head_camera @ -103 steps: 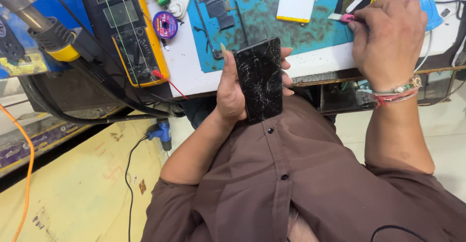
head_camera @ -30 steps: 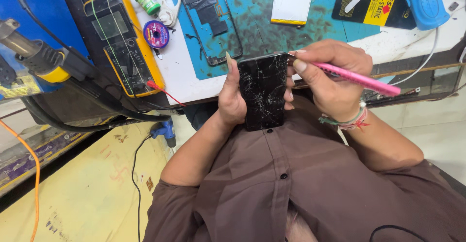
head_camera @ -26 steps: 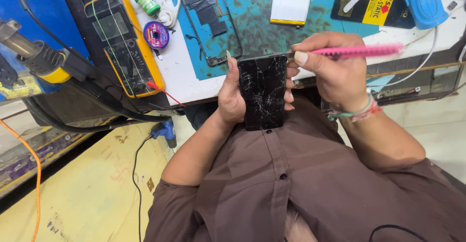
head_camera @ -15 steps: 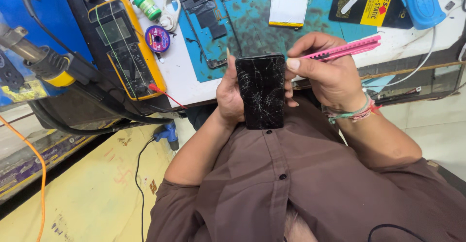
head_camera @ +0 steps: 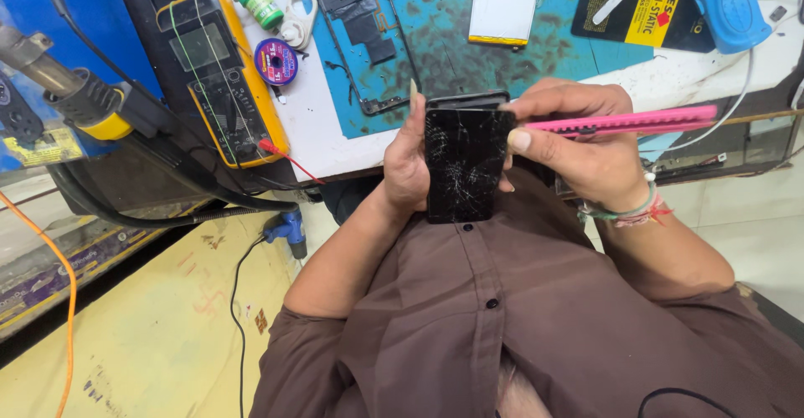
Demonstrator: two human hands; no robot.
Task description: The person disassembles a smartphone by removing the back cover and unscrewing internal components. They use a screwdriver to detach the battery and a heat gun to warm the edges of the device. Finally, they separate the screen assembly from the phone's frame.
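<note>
Your left hand grips a black smartphone with a shattered screen, upright against your brown shirt. Your right hand pinches a pink utility knife level at the phone's upper right edge. On the table beyond lie a yellow multimeter and a teal work mat.

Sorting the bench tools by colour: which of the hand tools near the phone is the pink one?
The pink cutter in the right hand, its tip at the cracked phone; the tool on the bench is blue.
</note>
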